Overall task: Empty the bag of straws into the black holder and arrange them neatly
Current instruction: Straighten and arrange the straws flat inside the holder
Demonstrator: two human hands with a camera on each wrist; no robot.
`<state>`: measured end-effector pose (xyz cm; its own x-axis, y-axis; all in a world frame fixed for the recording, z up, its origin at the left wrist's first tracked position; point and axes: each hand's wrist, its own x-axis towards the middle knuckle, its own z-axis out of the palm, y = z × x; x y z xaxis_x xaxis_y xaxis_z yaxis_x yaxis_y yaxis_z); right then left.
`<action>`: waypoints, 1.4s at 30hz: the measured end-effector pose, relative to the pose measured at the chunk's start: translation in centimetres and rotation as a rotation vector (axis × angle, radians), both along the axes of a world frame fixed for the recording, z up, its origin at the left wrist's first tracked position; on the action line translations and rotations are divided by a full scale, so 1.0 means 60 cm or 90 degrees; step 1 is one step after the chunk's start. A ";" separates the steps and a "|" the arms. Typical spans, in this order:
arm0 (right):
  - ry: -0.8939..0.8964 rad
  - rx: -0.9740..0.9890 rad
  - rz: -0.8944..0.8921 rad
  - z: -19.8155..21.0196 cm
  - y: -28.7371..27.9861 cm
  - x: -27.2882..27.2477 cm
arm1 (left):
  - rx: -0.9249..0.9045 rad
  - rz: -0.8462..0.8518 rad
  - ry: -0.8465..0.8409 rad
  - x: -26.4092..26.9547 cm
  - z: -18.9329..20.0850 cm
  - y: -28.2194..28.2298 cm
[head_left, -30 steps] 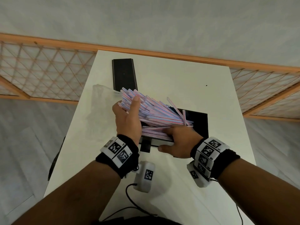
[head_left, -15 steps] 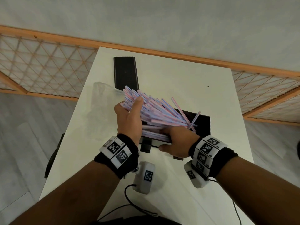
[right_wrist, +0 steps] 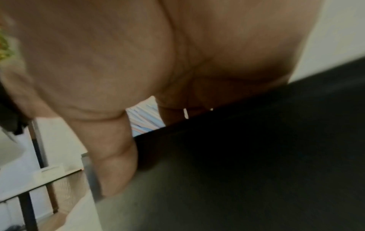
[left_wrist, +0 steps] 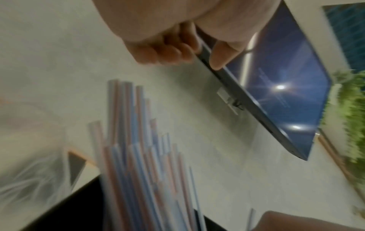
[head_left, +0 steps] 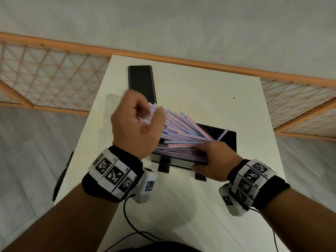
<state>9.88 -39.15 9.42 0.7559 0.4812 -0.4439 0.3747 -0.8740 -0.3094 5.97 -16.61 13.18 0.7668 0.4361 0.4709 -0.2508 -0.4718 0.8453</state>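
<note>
Pink-and-blue striped straws [head_left: 181, 128] lie fanned in the black holder [head_left: 229, 140] at mid-table, their left ends sticking up and out over its left side. My left hand [head_left: 138, 124] hovers at those raised ends with fingers curled. In the left wrist view its fingers [left_wrist: 168, 46] hold nothing and stand apart from the straws [left_wrist: 138, 164]. My right hand [head_left: 216, 159] grips the holder's near wall. Its thumb [right_wrist: 112, 156] lies against the black holder [right_wrist: 256, 156] outside and its fingers lie over the straws [right_wrist: 144, 118].
A black lid [head_left: 141, 82] lies flat at the back of the white table [head_left: 200, 88]. The clear empty bag [head_left: 107, 115] lies at the table's left edge. A cable [head_left: 131, 224] runs across the near side. A wooden lattice rail stands behind.
My left hand has come off the straws' left ends, lifted and curled its fingers. The right hand has stayed on the holder's near wall.
</note>
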 end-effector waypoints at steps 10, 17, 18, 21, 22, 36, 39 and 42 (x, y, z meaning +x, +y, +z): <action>0.004 -0.117 -0.002 -0.036 0.004 -0.003 | 0.486 -0.523 0.486 -0.005 -0.017 -0.086; 0.050 -0.116 0.027 -0.032 0.013 0.001 | 0.639 -0.480 0.527 -0.003 -0.043 -0.087; 0.047 -0.130 0.022 -0.032 0.012 0.001 | 0.650 -0.475 0.524 -0.003 -0.043 -0.087; 0.034 -0.203 0.007 -0.035 0.011 -0.001 | 0.637 -0.472 0.513 -0.006 -0.043 -0.092; 0.043 -0.212 0.000 -0.035 0.012 0.001 | 0.629 -0.471 0.515 -0.008 -0.045 -0.095; 0.081 -0.185 0.003 -0.031 0.013 0.010 | 0.678 -0.464 0.557 -0.005 -0.072 -0.118; 0.074 -0.165 0.005 -0.027 0.014 0.009 | 0.688 -0.466 0.595 0.005 -0.073 -0.119; 0.092 -0.149 -0.029 -0.025 0.013 0.007 | 0.689 -0.471 0.664 0.013 -0.071 -0.121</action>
